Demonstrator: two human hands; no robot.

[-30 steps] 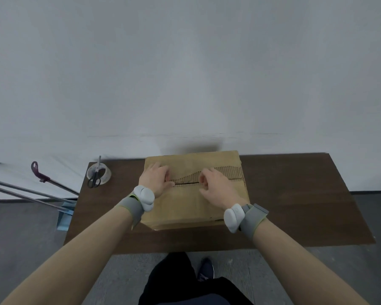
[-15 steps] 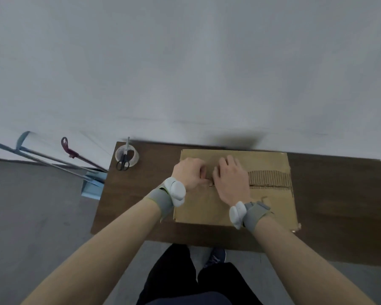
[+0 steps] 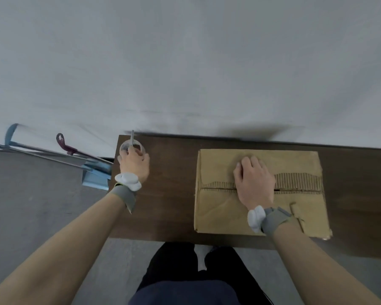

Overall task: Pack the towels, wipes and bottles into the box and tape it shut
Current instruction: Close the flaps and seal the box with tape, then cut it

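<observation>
A closed brown cardboard box (image 3: 220, 208) sits on the dark wooden table (image 3: 169, 194), its top flaps meeting at a seam with torn corrugated edges. My right hand (image 3: 254, 183) lies flat across that seam with straight fingers, pressing the flaps down. My left hand (image 3: 133, 164) is at the table's far left corner, over a clear tape roll (image 3: 124, 147) and the scissors (image 3: 132, 137) lying on it. Its fingers reach down over both, hiding the scissor handles, and I cannot tell whether they grip. Only the blades show. Towels, wipes and bottles are not visible.
A white wall stands just behind the table. To the left, on the grey floor, is a blue metal cart frame (image 3: 95, 175) with a dark red hook (image 3: 63, 143). My legs (image 3: 185, 278) are at the table's near edge.
My left hand has left the box and moved left to the tape roll and scissors. My right hand stays on the flaps, now flat. My view has swung left.
</observation>
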